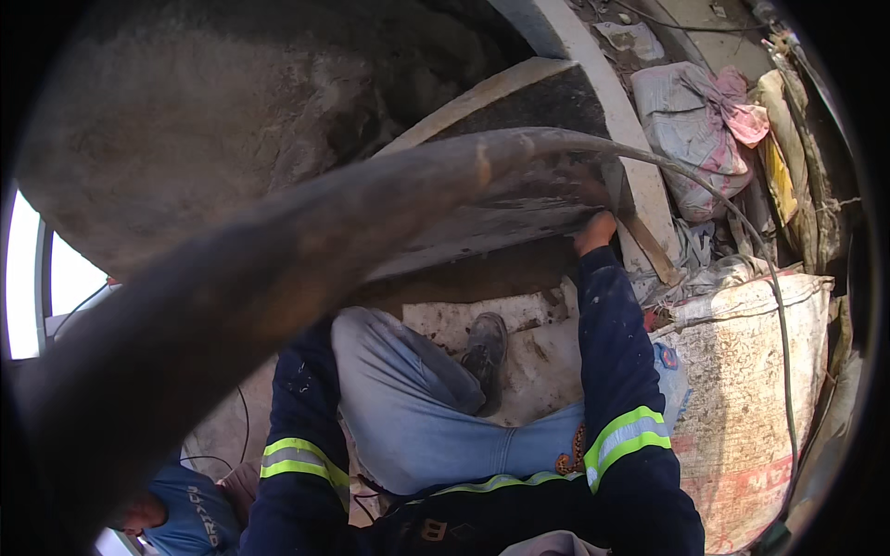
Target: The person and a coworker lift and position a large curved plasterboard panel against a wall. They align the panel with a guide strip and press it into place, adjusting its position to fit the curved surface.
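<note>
My right hand (595,233) reaches forward to the lower edge of a dark, wet-looking slab (519,208), beside a pale upright edge. It touches or nearly touches the slab; its fingers are hidden, so I cannot tell what they grip. A thick dark hose (306,222), very near the camera, sweeps across from lower left and thins toward the right. My left forearm (301,408) goes up behind this hose, which hides my left hand. A short wooden strip (652,248) leans just right of my right hand.
A large rough stone-like mass (213,120) fills the upper left. A tied pale sack (691,130) and a big white woven sack (751,398) stand at right, with a thin cable (781,334) over them. A person in a blue shirt (190,510) is at lower left.
</note>
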The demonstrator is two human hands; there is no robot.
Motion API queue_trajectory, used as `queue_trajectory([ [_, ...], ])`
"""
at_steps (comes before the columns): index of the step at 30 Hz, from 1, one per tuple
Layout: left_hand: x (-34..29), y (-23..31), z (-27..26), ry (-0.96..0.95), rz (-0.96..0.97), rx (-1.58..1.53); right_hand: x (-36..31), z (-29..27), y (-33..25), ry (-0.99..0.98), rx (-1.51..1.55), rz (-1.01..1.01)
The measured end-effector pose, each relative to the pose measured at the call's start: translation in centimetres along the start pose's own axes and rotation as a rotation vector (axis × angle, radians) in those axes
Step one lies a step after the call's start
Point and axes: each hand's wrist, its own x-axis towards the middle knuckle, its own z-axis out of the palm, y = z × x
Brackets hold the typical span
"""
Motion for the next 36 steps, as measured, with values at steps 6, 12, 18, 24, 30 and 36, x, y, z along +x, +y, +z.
queue_trajectory([
  [6, 1.0, -1.1, -3.0, 0.019, -0.005, -0.095, 1.0, -2.1, -7.4, -0.066, 0.007, -0.508],
  [12, 0.5, -1.0, -2.0, 0.048, -0.015, -0.114, -0.7, 0.6, -15.8, -0.389, -0.607, -0.752],
  [18, -3.5, -1.9, -4.4, -0.041, -0.034, -0.042, -14.4, -0.3, -11.4, 0.041, -1.486, -1.329],
  [24, 0.0, 0.0, -3.4, 0.04, -0.013, -0.077, -24.8, -3.9, -22.1, -0.81, -1.182, -0.844],
  [30, -0.6, 0.3, -4.0, 0.001, -0.044, -0.2, -31.2, -4.4, -23.2, -1.362, -0.145, -0.847],
  [36, 0.6, -0.1, -5.3, -0.129, 0.003, -0.251, -29.5, -0.9, -20.1, -1.124, -0.387, -1.005],
])
